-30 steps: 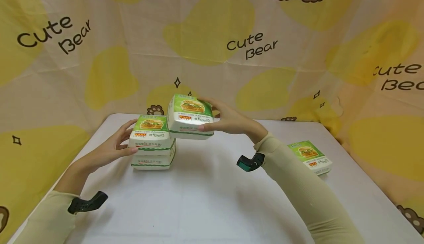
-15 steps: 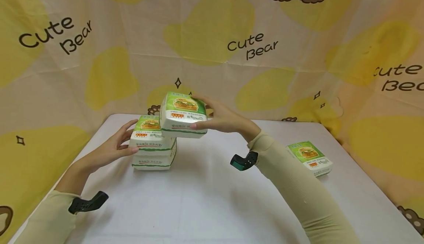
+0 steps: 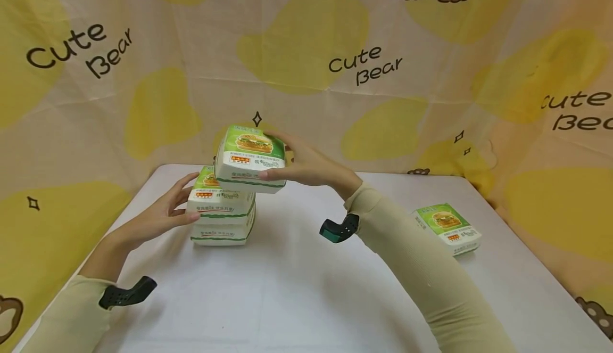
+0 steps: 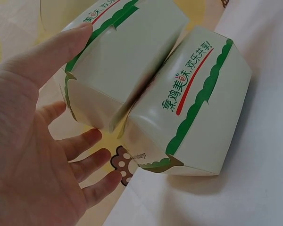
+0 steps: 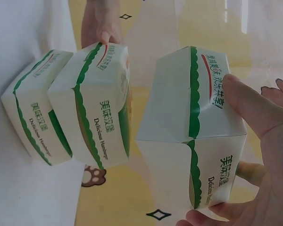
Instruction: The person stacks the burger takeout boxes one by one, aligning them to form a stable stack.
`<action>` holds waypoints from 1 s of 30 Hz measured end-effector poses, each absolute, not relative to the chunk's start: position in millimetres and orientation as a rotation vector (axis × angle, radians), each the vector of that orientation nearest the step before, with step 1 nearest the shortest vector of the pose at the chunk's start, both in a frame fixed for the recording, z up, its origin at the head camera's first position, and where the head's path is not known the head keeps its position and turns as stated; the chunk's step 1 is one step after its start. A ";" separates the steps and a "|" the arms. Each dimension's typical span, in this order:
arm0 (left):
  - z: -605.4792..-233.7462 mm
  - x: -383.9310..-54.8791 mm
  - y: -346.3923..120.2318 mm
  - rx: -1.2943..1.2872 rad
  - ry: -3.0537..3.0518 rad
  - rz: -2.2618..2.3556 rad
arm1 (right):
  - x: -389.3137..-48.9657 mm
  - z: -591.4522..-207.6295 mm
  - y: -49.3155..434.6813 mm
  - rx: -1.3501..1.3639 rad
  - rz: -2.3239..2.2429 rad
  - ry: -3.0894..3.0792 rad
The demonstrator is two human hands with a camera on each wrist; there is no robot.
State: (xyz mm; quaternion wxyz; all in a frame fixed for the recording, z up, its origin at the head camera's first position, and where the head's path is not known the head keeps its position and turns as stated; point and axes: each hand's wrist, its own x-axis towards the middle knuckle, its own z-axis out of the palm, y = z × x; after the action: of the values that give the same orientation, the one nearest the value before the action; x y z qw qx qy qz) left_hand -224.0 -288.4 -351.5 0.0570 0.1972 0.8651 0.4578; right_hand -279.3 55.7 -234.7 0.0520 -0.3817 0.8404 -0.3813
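My right hand (image 3: 313, 162) holds a green-and-white hamburger box (image 3: 253, 150), thumb on its front and fingers behind. The box hangs slightly tilted above and overlapping the stack in the head view; the right wrist view shows a gap between it and the stack. Two like boxes are stacked at the table's left: an upper box (image 3: 217, 209) on a lower box (image 3: 220, 234). Around the upper box's left front corner lies my left hand (image 3: 160, 212), thumb on the front face and index fingertip at the side. Its other fingers (image 4: 96, 188) are spread off the box.
Another hamburger box (image 3: 447, 228) lies on the right part of the white table (image 3: 268, 300), beside my right forearm. A patterned cloth (image 3: 297, 33) with bear lettering hangs right behind the table. Each wrist wears a black camera mount (image 3: 128, 292).
My right hand has carried its box leftward and a little up, from the stack's right side to above it. The left hand and the stacked boxes stay where they were.
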 end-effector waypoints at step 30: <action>-351.6 -223.6 -288.9 0.641 2.594 1.403 | -275.0 -231.1 -4.3 -1.116 -1.080 2.550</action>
State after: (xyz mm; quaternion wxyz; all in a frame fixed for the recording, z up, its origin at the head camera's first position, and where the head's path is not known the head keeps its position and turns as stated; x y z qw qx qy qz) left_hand -223.6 -288.9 -351.6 0.0618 0.2118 0.8579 0.4639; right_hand -275.0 -4.3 -231.1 0.0777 -0.3726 0.8515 -0.3606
